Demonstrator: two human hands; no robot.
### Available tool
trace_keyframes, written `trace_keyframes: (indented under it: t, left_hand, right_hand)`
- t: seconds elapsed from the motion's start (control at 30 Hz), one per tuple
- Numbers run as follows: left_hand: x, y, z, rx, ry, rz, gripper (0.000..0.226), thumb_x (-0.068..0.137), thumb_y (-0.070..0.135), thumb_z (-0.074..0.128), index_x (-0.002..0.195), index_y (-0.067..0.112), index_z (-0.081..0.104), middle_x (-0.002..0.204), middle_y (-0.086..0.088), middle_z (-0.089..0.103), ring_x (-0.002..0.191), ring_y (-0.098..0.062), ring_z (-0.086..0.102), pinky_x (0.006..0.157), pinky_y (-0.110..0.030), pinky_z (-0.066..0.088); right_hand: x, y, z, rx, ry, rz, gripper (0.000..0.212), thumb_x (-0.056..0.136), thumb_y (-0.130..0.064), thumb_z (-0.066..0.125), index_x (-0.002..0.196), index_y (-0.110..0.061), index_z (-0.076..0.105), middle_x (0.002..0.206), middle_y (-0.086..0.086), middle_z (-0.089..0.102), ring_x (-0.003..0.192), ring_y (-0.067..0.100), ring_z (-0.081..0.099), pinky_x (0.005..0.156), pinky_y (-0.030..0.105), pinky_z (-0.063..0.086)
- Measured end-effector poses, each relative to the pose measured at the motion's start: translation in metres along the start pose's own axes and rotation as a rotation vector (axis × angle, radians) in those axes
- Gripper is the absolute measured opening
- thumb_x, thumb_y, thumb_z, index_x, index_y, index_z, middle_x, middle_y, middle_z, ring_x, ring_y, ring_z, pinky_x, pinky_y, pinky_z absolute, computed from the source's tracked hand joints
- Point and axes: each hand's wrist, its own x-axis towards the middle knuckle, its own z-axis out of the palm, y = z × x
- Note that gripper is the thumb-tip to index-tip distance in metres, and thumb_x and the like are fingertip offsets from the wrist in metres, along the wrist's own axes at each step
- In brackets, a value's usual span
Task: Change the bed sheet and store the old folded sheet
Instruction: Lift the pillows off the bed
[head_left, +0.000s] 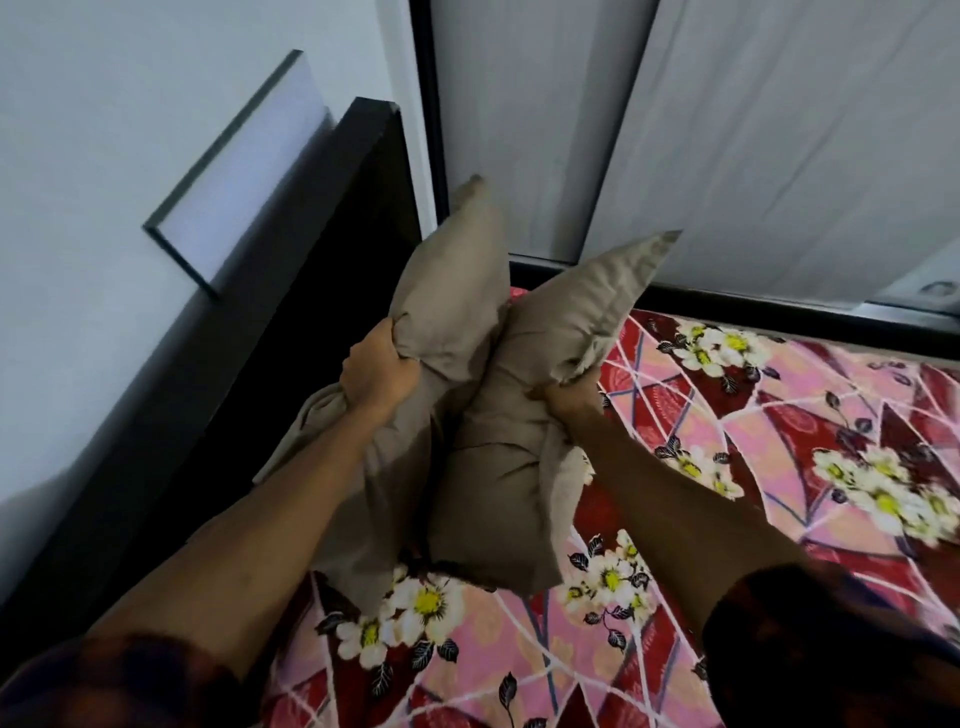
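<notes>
While two tan pillows are lifted off the bedding, the holdings stand thus. Left hand (376, 371): fingers curled tight into a bunched fold on the side of the left pillow (452, 291). Right hand (569, 397): fingers closed round a gathered pinch of fabric on the right pillow (498, 467). Both pillows stand roughly upright with their flanks pressed together and their upper corners towards the pale curtain (779, 130). Whether their lower ends touch the bedding cannot be told. A handful of cover gives each hand a sure hold on a soft, bulky load, and one pillow per hand carries the pair at once. Bed sheet (779, 415): red and pink with white flowers, spread flat over the mattress beneath and to the right of the pillows. Probable purpose is freeing the head of the bed so the sheet can be handled; whether this is the old sheet or the fresh one cannot be judged. No folded sheet is in view. Dark headboard (311, 291) at left, under a framed wall panel (244, 171). Dark patterned sleeves (130, 686) at the lower edge.
</notes>
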Motion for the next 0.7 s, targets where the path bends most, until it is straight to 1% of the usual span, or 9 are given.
trace_keyframes:
  t: [0.03, 0.1, 0.17, 0.27, 0.4, 0.47, 0.5, 0.63, 0.7]
  left_hand:
    - [0.008, 0.002, 0.001, -0.011, 0.002, -0.004, 0.028, 0.089, 0.025, 0.061, 0.115, 0.016, 0.059, 0.117, -0.019, 0.063, 0.109, -0.045, 0.058, 0.088, -0.048, 0.047]
    - [0.022, 0.005, -0.001, -0.048, 0.016, -0.011, 0.027, 0.088, 0.023, 0.06, 0.113, 0.015, 0.06, 0.117, -0.019, 0.063, 0.108, -0.044, 0.059, 0.086, -0.046, 0.047]
    - [0.033, 0.005, -0.008, -0.083, 0.009, -0.016, 0.028, 0.088, 0.025, 0.06, 0.114, 0.016, 0.061, 0.117, -0.017, 0.064, 0.108, -0.042, 0.06, 0.086, -0.043, 0.048]
    - [0.038, 0.008, -0.021, -0.117, -0.002, -0.017, 0.038, 0.086, 0.029, 0.066, 0.122, 0.018, 0.062, 0.122, -0.015, 0.065, 0.111, -0.04, 0.06, 0.091, -0.042, 0.048]
    - [0.02, 0.023, -0.028, -0.2, 0.003, -0.017, 0.046, 0.08, 0.031, 0.075, 0.123, 0.02, 0.062, 0.122, -0.01, 0.066, 0.112, -0.036, 0.06, 0.096, -0.04, 0.049]
    - [0.001, 0.037, -0.023, -0.243, -0.029, 0.009, 0.051, 0.076, 0.037, 0.075, 0.124, 0.025, 0.062, 0.12, -0.006, 0.068, 0.11, -0.033, 0.062, 0.098, -0.043, 0.051]
    - [-0.01, 0.044, -0.018, -0.265, -0.039, 0.019, 0.052, 0.076, 0.039, 0.074, 0.125, 0.026, 0.062, 0.119, -0.005, 0.068, 0.109, -0.032, 0.063, 0.098, -0.044, 0.051]
    - [-0.067, 0.082, 0.008, -0.31, -0.048, 0.075, 0.055, 0.074, 0.04, 0.071, 0.127, 0.027, 0.06, 0.118, -0.004, 0.067, 0.108, -0.031, 0.063, 0.096, -0.045, 0.053]
    - [-0.107, 0.107, 0.023, -0.346, -0.075, 0.134, 0.055, 0.076, 0.033, 0.073, 0.128, 0.021, 0.061, 0.12, -0.006, 0.067, 0.109, -0.031, 0.062, 0.096, -0.042, 0.052]
  right_hand:
    - [0.006, -0.001, 0.004, 0.053, 0.007, -0.025, 0.118, 0.041, -0.036, 0.09, 0.143, -0.025, 0.031, 0.13, 0.007, 0.058, 0.116, 0.034, 0.059, 0.097, 0.053, 0.053]
    - [0.013, -0.006, 0.009, 0.136, 0.015, -0.105, 0.097, 0.041, -0.031, 0.085, 0.13, -0.029, 0.046, 0.117, 0.0, 0.066, 0.106, 0.026, 0.065, 0.092, 0.049, 0.057]
    - [0.003, -0.023, 0.007, 0.165, -0.005, -0.175, 0.08, 0.046, -0.025, 0.08, 0.122, -0.031, 0.055, 0.108, -0.005, 0.071, 0.099, 0.021, 0.068, 0.09, 0.046, 0.059]
    - [-0.026, -0.058, -0.012, 0.175, -0.057, -0.282, 0.067, 0.062, -0.007, 0.078, 0.125, -0.02, 0.058, 0.101, -0.008, 0.071, 0.093, 0.014, 0.069, 0.091, 0.039, 0.058]
    - [-0.059, -0.079, -0.057, 0.08, -0.016, -0.402, 0.069, 0.066, -0.002, 0.079, 0.13, -0.016, 0.059, 0.106, -0.004, 0.069, 0.098, 0.015, 0.066, 0.091, 0.034, 0.056]
    - [-0.075, -0.077, -0.082, 0.048, -0.019, -0.421, 0.071, 0.068, 0.001, 0.078, 0.134, -0.016, 0.057, 0.109, -0.005, 0.068, 0.097, 0.012, 0.065, 0.087, 0.028, 0.055]
    - [-0.085, -0.075, -0.095, 0.033, -0.03, -0.439, 0.072, 0.068, 0.002, 0.078, 0.135, -0.015, 0.056, 0.11, -0.006, 0.067, 0.099, 0.012, 0.065, 0.088, 0.028, 0.054]
    - [-0.113, -0.05, -0.149, -0.006, 0.006, -0.464, 0.078, 0.067, 0.001, 0.079, 0.139, -0.013, 0.054, 0.116, -0.003, 0.069, 0.108, 0.016, 0.064, 0.097, 0.033, 0.052]
    - [-0.13, -0.03, -0.181, 0.014, 0.036, -0.452, 0.084, 0.065, -0.002, 0.08, 0.143, -0.011, 0.05, 0.124, 0.001, 0.067, 0.112, 0.018, 0.062, 0.101, 0.036, 0.05]
